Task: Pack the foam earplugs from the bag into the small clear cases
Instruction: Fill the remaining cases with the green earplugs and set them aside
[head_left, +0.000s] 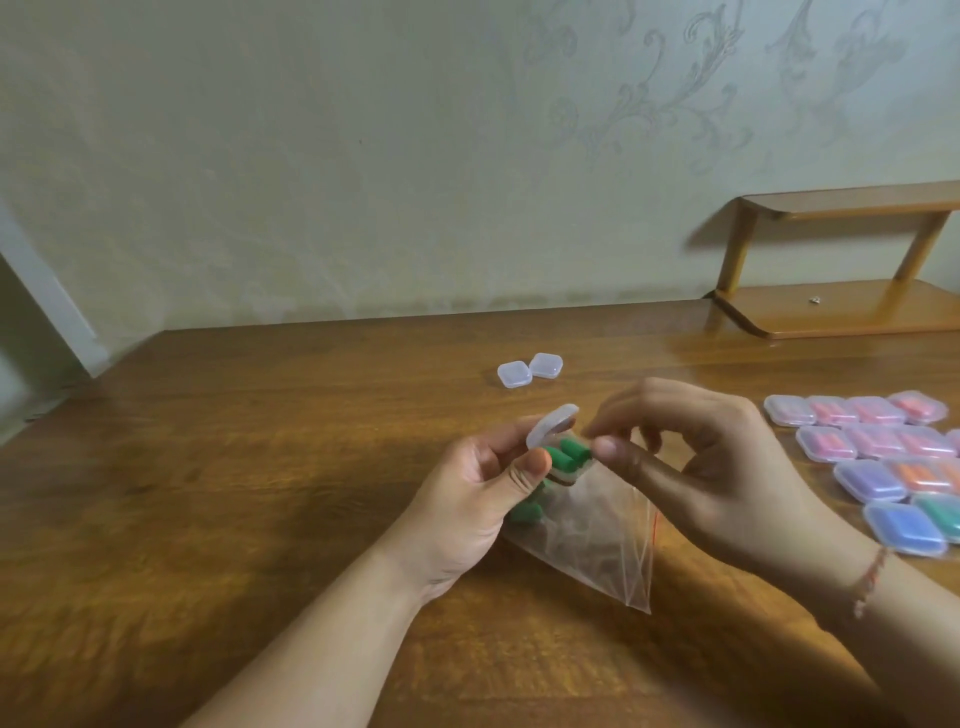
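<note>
My left hand (483, 488) holds a small clear case (551, 427) with its lid tipped up, thumb against the front edge. Two green foam earplugs (569, 453) lie in the case. My right hand (696, 467) hovers at the case's right side, thumb and fingertips curled toward the earplugs and the lid; whether they touch is blurred. Under both hands lies a clear zip bag (597, 540), with more green earplugs (530, 506) showing below my left thumb. Two closed clear cases without earplugs (530, 370) sit farther back on the table.
Several filled cases (883, 457) with pink, orange, purple, blue and green earplugs lie in rows at the right edge. A small wooden shelf (841, 306) stands at the back right against the wall. The wooden table (260, 467) stretches left.
</note>
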